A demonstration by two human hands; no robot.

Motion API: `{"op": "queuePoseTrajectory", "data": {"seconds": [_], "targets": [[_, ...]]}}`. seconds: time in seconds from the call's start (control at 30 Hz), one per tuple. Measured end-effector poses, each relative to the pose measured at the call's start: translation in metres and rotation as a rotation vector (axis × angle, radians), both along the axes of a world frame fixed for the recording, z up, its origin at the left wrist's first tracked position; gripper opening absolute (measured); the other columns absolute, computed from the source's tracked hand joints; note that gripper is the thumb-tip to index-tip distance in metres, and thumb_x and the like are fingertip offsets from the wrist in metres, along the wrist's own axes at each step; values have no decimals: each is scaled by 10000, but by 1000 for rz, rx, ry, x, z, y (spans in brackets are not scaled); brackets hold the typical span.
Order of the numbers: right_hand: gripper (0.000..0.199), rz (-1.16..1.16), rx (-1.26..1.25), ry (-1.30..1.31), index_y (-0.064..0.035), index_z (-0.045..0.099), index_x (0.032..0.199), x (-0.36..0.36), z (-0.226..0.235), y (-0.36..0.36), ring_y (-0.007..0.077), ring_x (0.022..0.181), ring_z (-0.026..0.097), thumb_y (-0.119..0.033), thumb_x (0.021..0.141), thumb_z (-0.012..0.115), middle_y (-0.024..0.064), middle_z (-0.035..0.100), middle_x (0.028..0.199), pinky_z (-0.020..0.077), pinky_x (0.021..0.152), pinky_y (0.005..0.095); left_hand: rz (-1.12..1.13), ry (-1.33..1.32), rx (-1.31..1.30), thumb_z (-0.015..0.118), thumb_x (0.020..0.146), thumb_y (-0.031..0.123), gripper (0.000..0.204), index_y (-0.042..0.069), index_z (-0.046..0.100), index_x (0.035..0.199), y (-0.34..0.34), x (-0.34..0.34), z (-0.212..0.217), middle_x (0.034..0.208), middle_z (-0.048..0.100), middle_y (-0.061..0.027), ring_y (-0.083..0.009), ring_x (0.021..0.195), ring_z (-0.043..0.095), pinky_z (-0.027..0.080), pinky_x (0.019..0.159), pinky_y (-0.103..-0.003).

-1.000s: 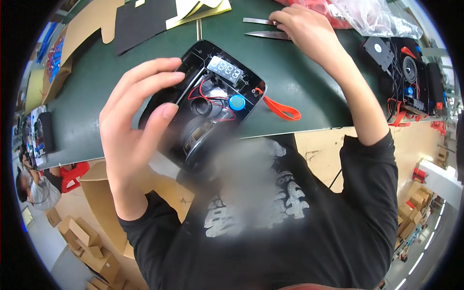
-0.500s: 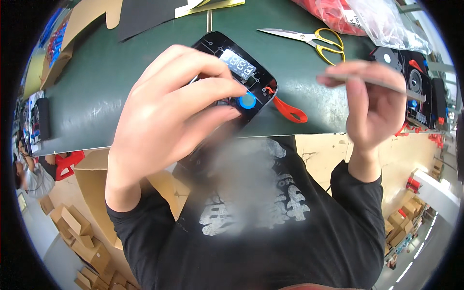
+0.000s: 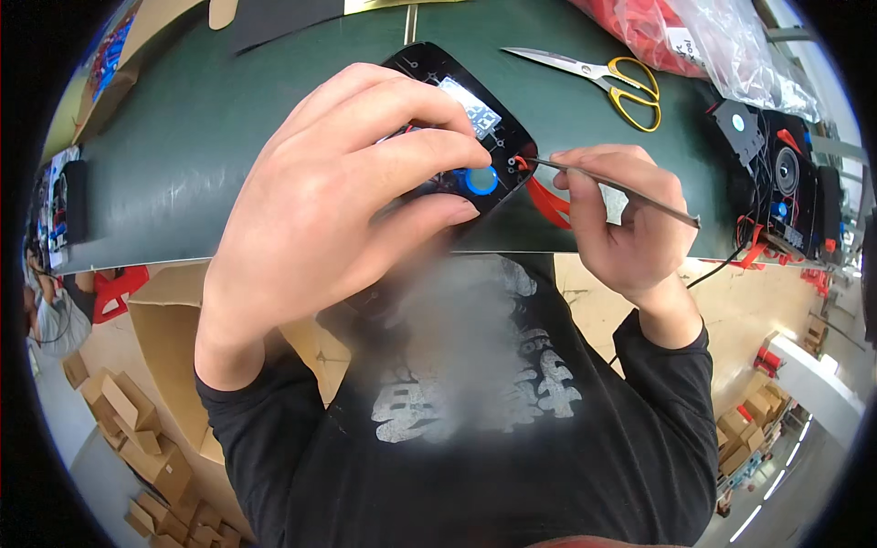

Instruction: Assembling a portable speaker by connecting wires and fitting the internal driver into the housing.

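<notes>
My left hand [image 3: 320, 192] is closed over a black plastic housing [image 3: 516, 137], holding it tilted near the table's front edge. A small digital display [image 3: 472, 108] and a round blue-rimmed part [image 3: 480, 181] show on the housing beside my fingertips; the rest is hidden beneath the hand. A red strap [image 3: 548, 203] hangs from its right corner, where a bit of red shows at a hole. In my right hand [image 3: 632, 205] is a pair of thin metal tweezers [image 3: 653, 198], pinched between thumb and fingers. Their pointed tip is at that corner, at or very near the red strap.
Yellow-handled scissors [image 3: 603, 77] lie beyond the housing on the green table [image 3: 174, 183]. Clear bags with red contents [image 3: 676, 41] are at the back right. An opened speaker unit with wires [image 3: 786, 178] sits at the right edge. Black sheets [image 3: 283, 20] lie at the back left.
My right hand has moved left and brought the tweezers' tip to the corner of the housing with the strap. The left hand keeps its hold on the housing.
</notes>
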State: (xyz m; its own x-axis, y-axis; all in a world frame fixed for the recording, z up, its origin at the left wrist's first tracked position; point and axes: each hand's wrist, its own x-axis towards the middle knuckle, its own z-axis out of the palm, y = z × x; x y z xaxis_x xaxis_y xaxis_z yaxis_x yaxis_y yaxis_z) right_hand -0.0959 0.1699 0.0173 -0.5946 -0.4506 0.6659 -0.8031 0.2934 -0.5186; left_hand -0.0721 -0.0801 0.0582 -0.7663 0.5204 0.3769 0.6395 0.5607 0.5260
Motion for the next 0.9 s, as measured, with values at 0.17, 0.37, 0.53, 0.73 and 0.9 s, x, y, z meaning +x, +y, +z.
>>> {"op": "queuePoseTrajectory", "data": {"seconds": [0.17,0.37,0.53,0.73,0.9], "targets": [[333,-11,25,-38,1,576,1017,0,1,0,238,628,655,120,737,712,111,682,829,518,553,300,8,-13,11,762,694,115,319,64,709,1004,-4,1,-3,1081,659,-79,-290,1007,592,466,876,-389],[332,-18,54,10,6,570,1006,-1,2,-1,241,641,661,116,731,717,112,682,823,519,557,302,7,-23,25,764,697,110,317,64,711,1007,-5,1,-4,1084,659,-78,-284,1009,591,466,874,-387],[321,-16,65,31,9,572,993,-1,5,-3,247,651,668,113,730,724,114,683,814,519,560,301,-2,-23,28,766,693,105,322,64,712,1008,-4,0,-4,1087,658,-77,-282,1011,590,466,876,-388],[308,-26,72,31,9,578,980,0,7,-3,249,645,667,112,730,726,114,681,808,516,555,299,3,-17,21,767,688,102,325,65,712,1006,-5,0,-5,1090,659,-75,-283,1014,591,466,881,-388],[295,-26,73,26,8,581,968,1,7,-3,248,642,664,113,730,723,113,676,801,514,547,298,8,-33,27,769,688,105,325,66,713,1006,-5,1,-5,1091,660,-75,-281,1018,593,467,884,-388]]}}
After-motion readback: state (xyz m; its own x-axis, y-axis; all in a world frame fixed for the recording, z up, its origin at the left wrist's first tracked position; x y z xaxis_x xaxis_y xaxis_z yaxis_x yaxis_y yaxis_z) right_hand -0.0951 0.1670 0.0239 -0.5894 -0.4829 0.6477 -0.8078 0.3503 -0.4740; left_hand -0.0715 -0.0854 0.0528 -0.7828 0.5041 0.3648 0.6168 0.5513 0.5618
